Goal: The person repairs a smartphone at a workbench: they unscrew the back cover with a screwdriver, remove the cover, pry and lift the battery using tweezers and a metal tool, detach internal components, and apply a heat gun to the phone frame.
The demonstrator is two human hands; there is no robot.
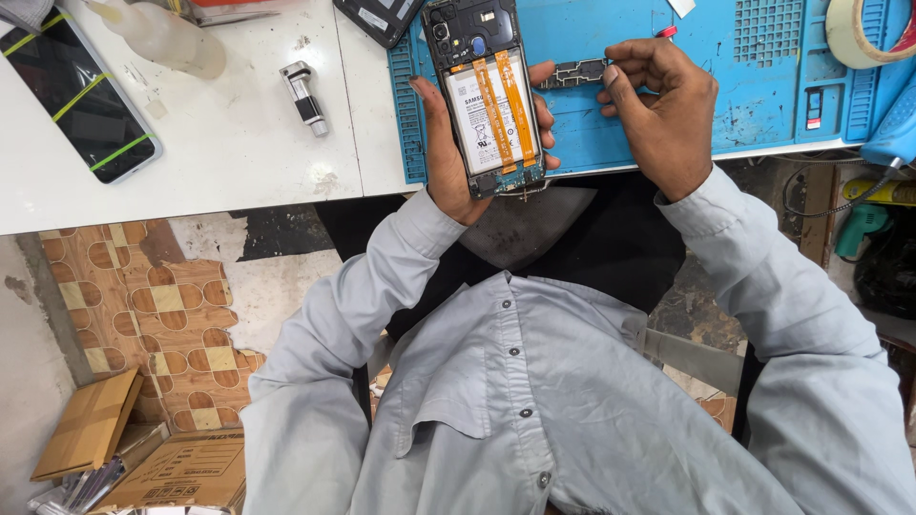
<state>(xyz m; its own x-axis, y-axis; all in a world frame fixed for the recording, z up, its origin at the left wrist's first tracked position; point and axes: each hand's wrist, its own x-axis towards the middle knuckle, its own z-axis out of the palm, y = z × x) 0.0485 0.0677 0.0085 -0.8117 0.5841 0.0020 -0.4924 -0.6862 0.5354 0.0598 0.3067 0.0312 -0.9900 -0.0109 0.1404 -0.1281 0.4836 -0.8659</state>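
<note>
Left hand (448, 157) grips an opened phone (487, 95) from behind, above the blue mat (668, 105) on the surface; its long axis runs away from the person, camera end farthest. Right hand (663, 105) pinches a small dark part (572, 72) beside the phone.

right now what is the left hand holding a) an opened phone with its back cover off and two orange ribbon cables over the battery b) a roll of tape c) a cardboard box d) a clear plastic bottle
a: the left hand grips the opened black phone with white battery and two orange ribbon cables exposed, above the blue work mat.
</note>
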